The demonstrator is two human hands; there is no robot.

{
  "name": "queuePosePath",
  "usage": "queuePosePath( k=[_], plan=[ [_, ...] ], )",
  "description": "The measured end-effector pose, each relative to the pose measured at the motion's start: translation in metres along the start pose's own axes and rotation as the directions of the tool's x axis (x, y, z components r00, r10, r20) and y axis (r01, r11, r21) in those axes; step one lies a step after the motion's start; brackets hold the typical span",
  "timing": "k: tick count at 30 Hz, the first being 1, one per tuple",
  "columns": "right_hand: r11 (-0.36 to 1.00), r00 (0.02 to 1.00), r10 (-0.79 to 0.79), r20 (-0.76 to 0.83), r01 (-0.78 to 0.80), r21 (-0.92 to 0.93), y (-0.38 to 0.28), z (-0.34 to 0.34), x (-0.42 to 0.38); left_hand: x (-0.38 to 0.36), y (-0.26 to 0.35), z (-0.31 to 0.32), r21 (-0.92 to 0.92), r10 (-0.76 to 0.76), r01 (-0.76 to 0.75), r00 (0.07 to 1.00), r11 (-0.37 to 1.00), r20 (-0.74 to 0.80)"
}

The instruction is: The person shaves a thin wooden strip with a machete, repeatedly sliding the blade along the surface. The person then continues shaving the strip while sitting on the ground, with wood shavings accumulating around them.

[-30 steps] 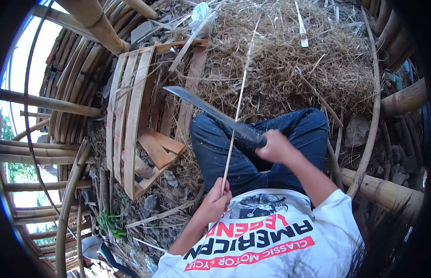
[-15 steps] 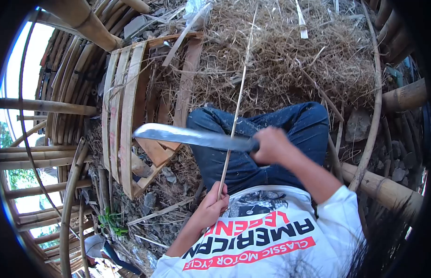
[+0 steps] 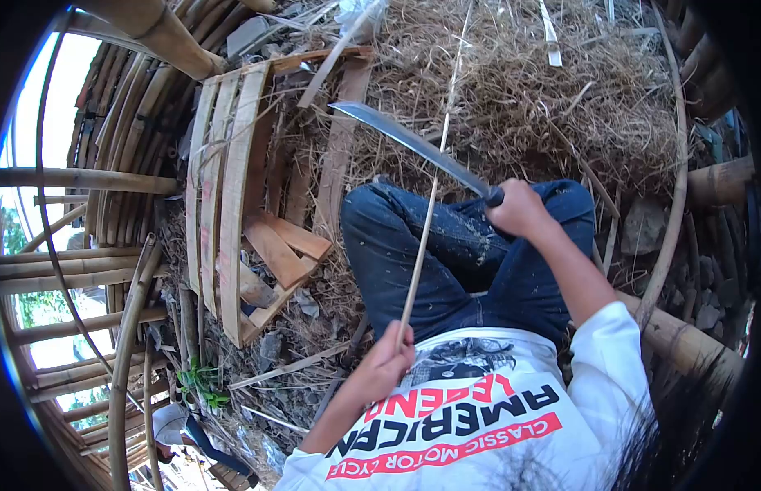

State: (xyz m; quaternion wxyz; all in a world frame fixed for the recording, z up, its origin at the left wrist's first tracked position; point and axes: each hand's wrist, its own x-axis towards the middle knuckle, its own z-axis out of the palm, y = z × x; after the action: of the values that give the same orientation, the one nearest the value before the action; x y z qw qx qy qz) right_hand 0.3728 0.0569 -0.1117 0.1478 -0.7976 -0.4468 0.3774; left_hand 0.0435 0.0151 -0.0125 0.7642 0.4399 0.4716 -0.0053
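My right hand (image 3: 518, 209) is wrapped round the dark handle of a machete (image 3: 421, 150). Its long blade points up and to the left and crosses a thin bamboo strip (image 3: 425, 237) above my knees. The near end of that strip is gripped in my left hand (image 3: 386, 360), close to my shirt at the waist. From there the pale strip runs away from me over my crossed legs (image 3: 405, 262) and out across the fibre pile. Small pale shavings speckle my jeans.
A slatted wooden crate (image 3: 229, 196) lies at the left with loose wood blocks (image 3: 282, 245). Ahead spreads a heap of dry shavings (image 3: 519, 90). Bamboo poles (image 3: 86, 182) form a wall on the left, and a thick bamboo pole (image 3: 691, 340) lies at the right beside stones (image 3: 642, 225).
The machete has moved away from me along the strip, its tip swinging up. My right hand has gone forward and right; my left hand keeps its hold near the waist.
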Motion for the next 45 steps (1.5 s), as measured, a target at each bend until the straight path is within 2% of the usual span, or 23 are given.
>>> queuePosePath(
  k=[3, 5, 6, 7, 9, 12, 13, 16, 17, 19, 21, 23, 25, 28, 30, 31, 33, 35, 37, 39, 41, 43, 45],
  plan=[
    [0.990, 0.992, -0.109, 0.060, 0.103, 0.094, -0.039, 0.016, -0.037, 0.010, 0.003, 0.003, -0.166, -0.069, 0.085, 0.992, 0.982, 0.102],
    [0.979, 0.973, -0.195, 0.125, 0.201, -0.039, -0.046, 0.019, -0.045, 0.008, 0.008, 0.004, -0.163, -0.077, 0.090, 0.993, 0.982, 0.084],
    [0.989, 0.979, -0.119, 0.165, 0.132, -0.071, -0.039, 0.012, -0.034, 0.004, 0.010, 0.002, -0.151, -0.090, 0.097, 0.995, 0.984, 0.053],
    [0.983, 0.987, -0.140, 0.083, 0.148, -0.107, -0.027, 0.011, -0.022, -0.002, 0.010, -0.002, -0.145, -0.107, 0.114, 0.993, 0.983, 0.055],
    [0.998, 0.998, 0.062, 0.017, -0.062, -0.013, -0.013, 0.002, 0.005, -0.009, 0.013, -0.010, -0.335, -0.090, 0.142, 0.982, 0.931, 0.168],
    [0.999, 0.998, 0.050, -0.046, -0.050, 0.006, -0.018, 0.012, 0.004, -0.004, 0.010, -0.005, -0.354, -0.089, 0.151, 0.979, 0.923, 0.186],
    [0.994, 0.999, -0.002, -0.039, 0.007, 0.111, -0.031, 0.015, -0.012, 0.001, 0.009, -0.004, -0.368, -0.092, 0.163, 0.975, 0.915, 0.203],
    [0.986, 0.986, -0.167, -0.010, 0.166, -0.017, -0.036, 0.016, -0.027, -0.003, 0.011, -0.008, -0.392, -0.084, 0.162, 0.974, 0.906, 0.210],
    [0.997, 0.998, -0.017, 0.052, 0.021, -0.075, -0.029, 0.005, -0.014, -0.009, 0.015, -0.006, -0.439, -0.084, 0.176, 0.971, 0.881, 0.222],
    [0.998, 0.998, -0.003, -0.069, -0.002, -0.064, -0.007, -0.005, 0.015, -0.010, 0.017, -0.006, -0.427, -0.102, 0.183, 0.973, 0.885, 0.207],
    [0.991, 0.988, 0.127, -0.085, -0.124, 0.047, 0.003, -0.008, 0.035, -0.007, 0.013, -0.006, -0.501, -0.100, 0.204, 0.969, 0.841, 0.225],
    [0.990, 0.982, 0.135, -0.133, -0.128, 0.058, -0.003, 0.009, 0.029, 0.000, 0.014, -0.005, -0.508, -0.129, 0.245, 0.959, 0.826, 0.253],
    [1.000, 0.997, -0.013, -0.072, 0.014, 0.014, -0.031, 0.010, -0.001, 0.004, 0.017, -0.004, -0.539, -0.129, 0.256, 0.956, 0.803, 0.262],
    [0.998, 0.998, 0.057, -0.035, -0.056, 0.029, -0.016, 0.018, 0.011, -0.001, 0.020, -0.009, -0.560, -0.103, 0.238, 0.960, 0.794, 0.261],
    [0.998, 0.988, 0.062, -0.138, -0.060, 0.014, 0.007, 0.003, 0.030, -0.012, 0.019, -0.012, -0.571, -0.124, 0.247, 0.961, 0.783, 0.246],
    [0.984, 0.974, 0.174, -0.142, -0.165, 0.074, 0.018, -0.003, 0.042, -0.015, 0.021, -0.013, -0.585, -0.125, 0.246, 0.963, 0.773, 0.239],
    [0.993, 0.972, 0.109, -0.210, -0.114, -0.011, 0.026, -0.002, 0.048, -0.005, 0.017, -0.015, -0.611, -0.112, 0.258, 0.957, 0.749, 0.267],
    [0.993, 0.980, 0.114, -0.165, -0.108, 0.049, 0.011, -0.005, 0.036, 0.004, 0.008, -0.019, -0.696, -0.023, 0.298, 0.927, 0.653, 0.375],
    [0.977, 0.983, 0.115, -0.146, -0.085, 0.194, 0.012, 0.008, 0.022, 0.009, 0.007, -0.020, -0.708, 0.021, 0.318, 0.905, 0.630, 0.426],
    [0.962, 0.989, 0.044, -0.144, -0.004, 0.272, 0.009, 0.022, 0.000, 0.014, 0.013, -0.017, -0.698, -0.044, 0.357, 0.904, 0.621, 0.424],
    [0.968, 0.986, 0.003, -0.165, 0.039, 0.249, 0.005, 0.041, -0.026, 0.018, 0.013, -0.019, -0.692, 0.003, 0.327, 0.903, 0.643, 0.429],
    [0.956, 0.995, -0.018, -0.097, 0.046, 0.288, 0.002, 0.057, -0.050, 0.022, 0.007, -0.025, -0.551, -0.081, 0.286, 0.927, 0.784, 0.367],
    [0.948, 0.996, -0.087, 0.004, 0.081, 0.309, -0.007, 0.063, -0.077, 0.021, 0.010, -0.020, -0.519, -0.125, 0.281, 0.941, 0.807, 0.316]
  ],
)
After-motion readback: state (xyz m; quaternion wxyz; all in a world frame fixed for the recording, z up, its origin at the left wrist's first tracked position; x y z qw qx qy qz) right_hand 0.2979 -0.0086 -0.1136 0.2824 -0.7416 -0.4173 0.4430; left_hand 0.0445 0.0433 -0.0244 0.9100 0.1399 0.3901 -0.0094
